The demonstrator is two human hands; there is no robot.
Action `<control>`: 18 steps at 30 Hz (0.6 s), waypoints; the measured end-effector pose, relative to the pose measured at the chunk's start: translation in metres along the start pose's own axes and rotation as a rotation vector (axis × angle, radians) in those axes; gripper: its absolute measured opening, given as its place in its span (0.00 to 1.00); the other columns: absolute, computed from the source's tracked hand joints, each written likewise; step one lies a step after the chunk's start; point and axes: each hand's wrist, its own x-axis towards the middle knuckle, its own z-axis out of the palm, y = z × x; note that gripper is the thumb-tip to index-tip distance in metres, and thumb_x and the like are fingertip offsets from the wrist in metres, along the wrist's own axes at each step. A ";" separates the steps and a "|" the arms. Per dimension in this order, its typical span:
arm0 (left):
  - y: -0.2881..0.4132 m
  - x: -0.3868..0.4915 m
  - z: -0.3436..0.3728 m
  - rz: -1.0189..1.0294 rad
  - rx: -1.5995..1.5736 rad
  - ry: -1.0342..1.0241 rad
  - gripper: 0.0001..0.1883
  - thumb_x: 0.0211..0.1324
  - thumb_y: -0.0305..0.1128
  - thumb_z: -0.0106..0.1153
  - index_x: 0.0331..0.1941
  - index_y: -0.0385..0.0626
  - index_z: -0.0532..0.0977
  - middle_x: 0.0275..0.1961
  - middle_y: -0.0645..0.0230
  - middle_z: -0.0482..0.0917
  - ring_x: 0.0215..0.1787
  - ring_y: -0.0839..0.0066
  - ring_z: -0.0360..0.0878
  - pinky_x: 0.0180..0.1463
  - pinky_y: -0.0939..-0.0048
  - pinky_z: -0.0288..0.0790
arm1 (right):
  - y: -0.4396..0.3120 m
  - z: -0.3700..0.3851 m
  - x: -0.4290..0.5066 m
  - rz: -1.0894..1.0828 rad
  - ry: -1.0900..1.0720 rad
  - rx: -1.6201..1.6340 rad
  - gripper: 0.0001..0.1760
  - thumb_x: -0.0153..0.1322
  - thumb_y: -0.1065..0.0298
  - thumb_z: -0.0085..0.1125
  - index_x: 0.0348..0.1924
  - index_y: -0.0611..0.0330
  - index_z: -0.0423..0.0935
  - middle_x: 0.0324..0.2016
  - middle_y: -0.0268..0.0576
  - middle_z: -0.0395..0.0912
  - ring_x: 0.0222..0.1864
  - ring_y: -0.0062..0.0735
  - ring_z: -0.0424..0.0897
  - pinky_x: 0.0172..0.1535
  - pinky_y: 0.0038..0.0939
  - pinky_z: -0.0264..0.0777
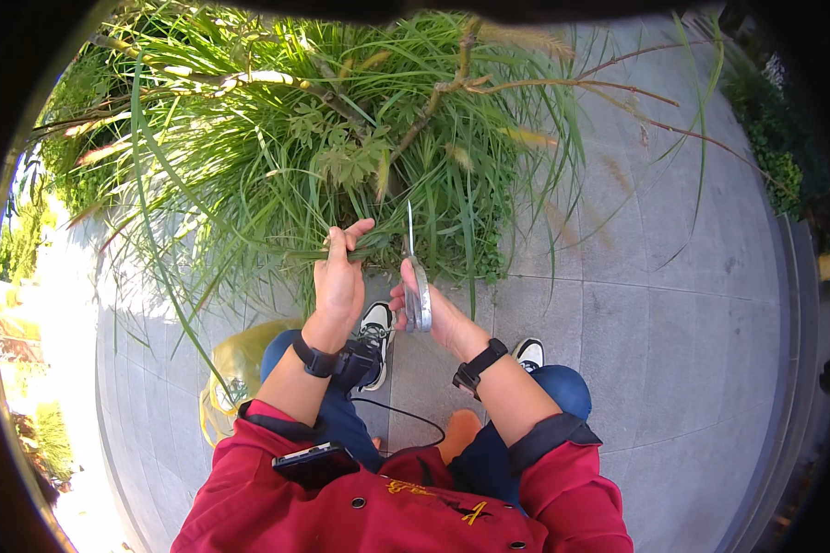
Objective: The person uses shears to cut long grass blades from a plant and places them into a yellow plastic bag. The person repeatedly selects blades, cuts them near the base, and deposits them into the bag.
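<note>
My left hand [340, 280] is closed around a small bunch of long grass blades [318, 254] at the near edge of a large grass clump [263, 166]. Just to its right, my right hand [422, 304] holds scissors [418, 290] by their grey handles, with the blades pointing away from me toward the base of the clump. Whether the blades are apart is hard to tell. The grass in my left hand and the scissors do not touch. Thin woody branches [429, 104] rise out of the clump.
Grey stone paving [650, 332] lies around the clump. A yellow translucent plastic bag [249, 352] stands beside my left knee. My shoes [375, 339] are close below my hands, and a black cable [415, 415] hangs between my legs. Thin branches [636, 88] reach out to the right.
</note>
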 end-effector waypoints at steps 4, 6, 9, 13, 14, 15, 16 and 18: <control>0.004 0.012 0.001 -0.028 -0.040 -0.090 0.18 0.70 0.43 0.45 0.25 0.45 0.65 0.25 0.70 0.69 0.34 0.72 0.75 0.44 0.72 0.67 | 0.000 0.000 0.007 -0.022 -0.003 -0.028 0.46 0.58 0.20 0.49 0.39 0.62 0.69 0.28 0.40 0.73 0.20 0.25 0.75 0.28 0.26 0.74; 0.005 0.018 -0.003 -0.133 0.103 -0.007 0.18 0.69 0.43 0.46 0.26 0.44 0.66 0.24 0.71 0.68 0.28 0.75 0.72 0.38 0.76 0.67 | 0.001 0.002 0.009 -0.023 0.002 -0.064 0.47 0.58 0.19 0.48 0.38 0.63 0.70 0.28 0.40 0.73 0.20 0.25 0.74 0.26 0.25 0.72; 0.002 0.025 -0.006 -0.278 0.316 0.097 0.16 0.68 0.43 0.47 0.31 0.42 0.70 0.23 0.73 0.67 0.19 0.82 0.63 0.27 0.76 0.69 | 0.004 0.006 0.010 -0.014 0.005 -0.127 0.49 0.59 0.18 0.44 0.38 0.65 0.70 0.29 0.42 0.71 0.20 0.25 0.72 0.24 0.23 0.68; -0.001 0.031 -0.009 -0.491 0.498 0.042 0.16 0.67 0.42 0.49 0.42 0.40 0.72 0.24 0.71 0.74 0.16 0.86 0.59 0.22 0.72 0.70 | 0.008 0.007 0.007 -0.024 0.003 -0.186 0.48 0.59 0.18 0.43 0.37 0.65 0.71 0.29 0.44 0.71 0.24 0.27 0.73 0.25 0.24 0.68; 0.000 0.032 -0.010 -0.551 0.551 -0.020 0.16 0.66 0.42 0.50 0.43 0.40 0.72 0.24 0.71 0.74 0.15 0.86 0.58 0.21 0.73 0.69 | 0.009 0.007 0.007 -0.039 -0.011 -0.197 0.48 0.59 0.18 0.43 0.37 0.64 0.71 0.29 0.44 0.71 0.25 0.28 0.73 0.26 0.24 0.68; 0.001 0.032 -0.011 -0.612 0.604 -0.084 0.16 0.65 0.42 0.52 0.43 0.40 0.72 0.24 0.71 0.75 0.15 0.86 0.58 0.19 0.74 0.68 | 0.010 0.007 0.006 -0.022 -0.001 -0.202 0.48 0.60 0.18 0.44 0.37 0.64 0.71 0.29 0.44 0.71 0.25 0.28 0.73 0.26 0.25 0.68; 0.002 0.033 -0.012 -0.656 0.658 -0.136 0.17 0.61 0.43 0.57 0.39 0.39 0.74 0.21 0.72 0.74 0.14 0.86 0.58 0.17 0.77 0.64 | 0.011 0.006 0.007 -0.014 -0.001 -0.208 0.48 0.60 0.18 0.44 0.37 0.64 0.71 0.29 0.45 0.71 0.25 0.28 0.73 0.26 0.25 0.68; 0.003 0.032 -0.013 -0.636 0.737 -0.195 0.16 0.60 0.43 0.59 0.35 0.39 0.75 0.20 0.72 0.73 0.14 0.86 0.59 0.17 0.78 0.63 | 0.013 0.006 0.007 -0.010 0.007 -0.211 0.47 0.59 0.19 0.46 0.37 0.64 0.71 0.28 0.43 0.72 0.23 0.26 0.73 0.25 0.24 0.68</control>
